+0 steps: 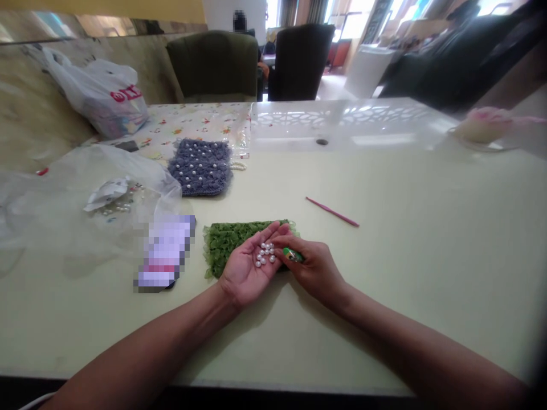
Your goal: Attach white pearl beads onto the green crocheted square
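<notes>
White pearls (pixel 265 254) are cupped in the open left hand (pixel 247 269), lighter (pixel 293 255) gripped in right hand (pixel 317 269); green crochet (pixel 222 245) at 11 o'clock, unbeaded so far.

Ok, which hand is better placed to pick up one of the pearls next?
Right, probably. The left hand lies palm up, cupping the pearls, so it cannot pick from itself. The right hand has fingertips right beside them, though it also grips a small green item.

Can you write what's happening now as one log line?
left hand: open, pearls on palm | right hand: holds green lighter | underneath: green knitted piece
</notes>
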`<action>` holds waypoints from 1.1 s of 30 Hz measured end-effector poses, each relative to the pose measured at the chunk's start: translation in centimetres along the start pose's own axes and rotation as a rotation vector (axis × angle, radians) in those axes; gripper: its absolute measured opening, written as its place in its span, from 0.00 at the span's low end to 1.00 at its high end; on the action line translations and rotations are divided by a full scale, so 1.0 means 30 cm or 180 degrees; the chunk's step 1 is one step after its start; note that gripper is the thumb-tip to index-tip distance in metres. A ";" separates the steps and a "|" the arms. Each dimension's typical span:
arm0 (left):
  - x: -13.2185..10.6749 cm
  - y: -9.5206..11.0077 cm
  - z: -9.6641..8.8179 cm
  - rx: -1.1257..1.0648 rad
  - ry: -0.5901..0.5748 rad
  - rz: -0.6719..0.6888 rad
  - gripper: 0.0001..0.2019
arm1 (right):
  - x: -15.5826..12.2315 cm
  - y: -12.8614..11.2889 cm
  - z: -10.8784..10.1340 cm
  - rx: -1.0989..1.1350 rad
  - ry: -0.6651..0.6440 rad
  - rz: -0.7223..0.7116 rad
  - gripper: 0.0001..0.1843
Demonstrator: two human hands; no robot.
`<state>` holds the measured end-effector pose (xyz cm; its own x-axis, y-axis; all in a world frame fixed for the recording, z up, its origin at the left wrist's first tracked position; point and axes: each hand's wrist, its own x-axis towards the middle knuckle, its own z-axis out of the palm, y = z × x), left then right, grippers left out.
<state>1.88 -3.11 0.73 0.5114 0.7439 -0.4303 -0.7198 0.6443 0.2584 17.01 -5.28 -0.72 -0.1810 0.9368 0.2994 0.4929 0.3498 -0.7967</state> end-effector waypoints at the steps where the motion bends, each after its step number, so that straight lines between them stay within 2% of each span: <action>1: -0.001 -0.003 0.001 0.0006 0.0020 0.0011 0.20 | -0.001 -0.002 0.003 -0.0075 -0.0025 0.0029 0.13; 6: -0.006 -0.019 0.015 -0.0043 0.0235 0.0083 0.20 | -0.008 -0.006 0.022 -0.0574 -0.0043 -0.0101 0.20; 10: -0.007 -0.024 0.020 -0.0081 0.0252 0.0019 0.19 | -0.012 -0.013 0.029 -0.0679 -0.0023 -0.0293 0.17; 13: -0.008 -0.021 0.019 -0.0070 0.0175 0.0016 0.17 | -0.007 -0.030 0.023 0.0002 0.0206 -0.0241 0.11; 16: -0.011 -0.011 0.018 -0.0024 0.0323 0.0002 0.15 | 0.001 -0.051 0.006 0.0952 0.0544 0.0095 0.04; 19: -0.017 0.000 0.018 0.0206 0.0300 -0.0156 0.10 | 0.007 -0.061 -0.008 0.1543 0.0692 0.0449 0.05; 21: -0.025 0.003 0.019 0.0501 0.0141 -0.0366 0.07 | 0.008 -0.056 -0.009 0.1735 0.0689 0.0628 0.06; 24: -0.040 0.003 0.024 0.0998 0.0044 -0.0559 0.14 | 0.007 -0.040 -0.001 0.1977 0.0623 0.0788 0.07; 28: -0.051 0.000 0.026 0.1328 -0.0031 -0.0347 0.17 | 0.006 -0.024 0.009 0.2334 0.0493 0.0923 0.08; 33: -0.048 -0.001 0.015 0.1516 -0.0100 -0.0071 0.16 | 0.007 -0.021 0.009 0.2333 0.0409 0.0980 0.09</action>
<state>1.38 -4.11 1.72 0.5434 0.7293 -0.4157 -0.4171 0.6643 0.6202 16.44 -5.31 -0.30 -0.0066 0.9994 0.0328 -0.1873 0.0310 -0.9818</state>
